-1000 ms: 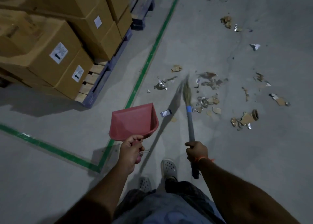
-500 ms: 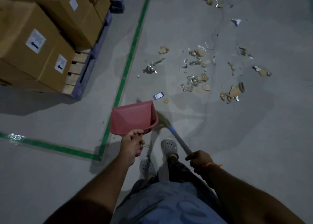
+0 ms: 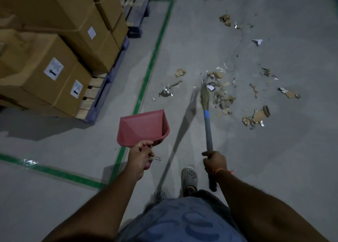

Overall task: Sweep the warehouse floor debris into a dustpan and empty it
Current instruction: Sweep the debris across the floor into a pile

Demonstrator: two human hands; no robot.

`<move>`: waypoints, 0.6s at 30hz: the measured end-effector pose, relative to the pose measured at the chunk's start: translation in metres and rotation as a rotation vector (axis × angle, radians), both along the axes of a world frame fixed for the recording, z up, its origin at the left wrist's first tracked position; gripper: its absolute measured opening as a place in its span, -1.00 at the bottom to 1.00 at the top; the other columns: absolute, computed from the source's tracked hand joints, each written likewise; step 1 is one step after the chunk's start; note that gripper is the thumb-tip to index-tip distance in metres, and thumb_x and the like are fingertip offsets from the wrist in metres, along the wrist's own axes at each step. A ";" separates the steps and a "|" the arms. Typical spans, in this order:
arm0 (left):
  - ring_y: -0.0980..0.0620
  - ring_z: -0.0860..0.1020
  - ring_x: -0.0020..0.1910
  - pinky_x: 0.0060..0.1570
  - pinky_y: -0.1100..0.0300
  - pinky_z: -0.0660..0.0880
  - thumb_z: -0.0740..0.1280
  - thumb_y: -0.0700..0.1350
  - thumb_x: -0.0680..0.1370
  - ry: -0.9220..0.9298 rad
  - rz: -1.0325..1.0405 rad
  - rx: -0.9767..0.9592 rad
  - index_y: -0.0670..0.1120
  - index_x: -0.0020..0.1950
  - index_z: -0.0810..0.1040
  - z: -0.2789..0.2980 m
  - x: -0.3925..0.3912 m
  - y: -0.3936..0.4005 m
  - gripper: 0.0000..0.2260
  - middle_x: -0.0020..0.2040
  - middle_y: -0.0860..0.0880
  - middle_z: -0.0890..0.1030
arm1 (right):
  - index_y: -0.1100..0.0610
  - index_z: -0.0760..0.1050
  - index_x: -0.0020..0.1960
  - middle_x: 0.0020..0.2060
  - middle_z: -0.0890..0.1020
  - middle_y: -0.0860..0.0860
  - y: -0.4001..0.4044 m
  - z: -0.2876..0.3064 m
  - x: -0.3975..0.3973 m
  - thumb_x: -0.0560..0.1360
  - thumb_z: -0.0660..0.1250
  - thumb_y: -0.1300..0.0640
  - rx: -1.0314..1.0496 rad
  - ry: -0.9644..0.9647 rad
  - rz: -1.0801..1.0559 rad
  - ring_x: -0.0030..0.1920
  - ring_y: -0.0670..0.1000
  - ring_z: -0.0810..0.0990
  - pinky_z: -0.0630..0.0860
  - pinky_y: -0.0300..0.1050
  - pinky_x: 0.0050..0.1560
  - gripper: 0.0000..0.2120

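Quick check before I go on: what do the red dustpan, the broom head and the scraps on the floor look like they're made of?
Dustpan: likely moulded plastic, smooth matte red in one piece. Broom head: looks like natural grass or straw, tan fibres bound with blue tape. Scraps: mostly torn brown cardboard, plus some shiny foil-like bits and a few white pieces, probably paper.

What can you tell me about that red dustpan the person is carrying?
The dustpan is a reddish-pink scoop that looks like plastic, with a flat floor, raised side and back walls and a wide straight open lip. Nothing can be seen inside it. The left hand grips its handle, which is mostly hidden in the fist; a thin wire loop shows beside the fingers. It is held up off the floor, with its open lip turned away from the person, to the left of the broom and apart from it.
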State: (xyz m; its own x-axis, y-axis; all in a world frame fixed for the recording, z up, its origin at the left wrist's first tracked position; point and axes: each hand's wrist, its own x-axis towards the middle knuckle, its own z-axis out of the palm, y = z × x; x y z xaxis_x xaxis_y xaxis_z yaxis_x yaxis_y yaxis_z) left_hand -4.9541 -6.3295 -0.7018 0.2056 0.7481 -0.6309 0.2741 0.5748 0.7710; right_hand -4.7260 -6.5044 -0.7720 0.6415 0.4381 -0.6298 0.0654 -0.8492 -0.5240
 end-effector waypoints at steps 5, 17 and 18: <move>0.00 0.41 -0.41 -0.34 0.15 0.22 0.22 -0.41 0.53 -0.028 0.021 0.047 -0.15 -0.01 0.63 0.008 0.038 0.024 -0.75 -0.37 -0.01 0.60 | 0.01 0.65 0.15 0.07 0.67 0.11 0.026 0.006 0.025 0.41 0.28 0.26 -0.024 -0.038 0.299 -0.07 0.08 0.68 0.63 -0.07 0.08 -0.62; 0.02 0.40 -0.37 -0.28 0.16 0.20 0.26 -0.38 0.57 -0.065 0.136 0.017 -0.15 0.03 0.61 0.003 0.048 0.075 -0.81 -0.38 0.01 0.60 | -0.03 0.64 0.15 0.22 0.58 0.06 0.127 -0.008 0.023 0.48 0.28 0.24 -0.109 0.018 0.700 0.18 0.05 0.59 0.49 -0.16 0.26 -0.67; 0.02 0.40 -0.36 -0.28 0.16 0.20 0.26 -0.38 0.57 -0.060 0.140 0.009 -0.15 0.04 0.61 0.000 0.048 0.084 -0.81 -0.38 0.02 0.60 | -0.02 0.64 0.14 0.20 0.58 0.06 0.136 -0.010 0.025 0.48 0.28 0.24 -0.125 0.026 0.685 0.16 0.05 0.60 0.51 -0.15 0.24 -0.68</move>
State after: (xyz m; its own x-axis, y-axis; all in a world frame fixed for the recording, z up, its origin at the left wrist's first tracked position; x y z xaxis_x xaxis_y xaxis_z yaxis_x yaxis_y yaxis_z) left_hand -4.9058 -6.2451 -0.7015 0.1362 0.7779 -0.6134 0.1454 0.5968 0.7891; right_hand -4.7013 -6.3681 -0.7824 0.2301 0.6621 -0.7132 0.5965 -0.6750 -0.4342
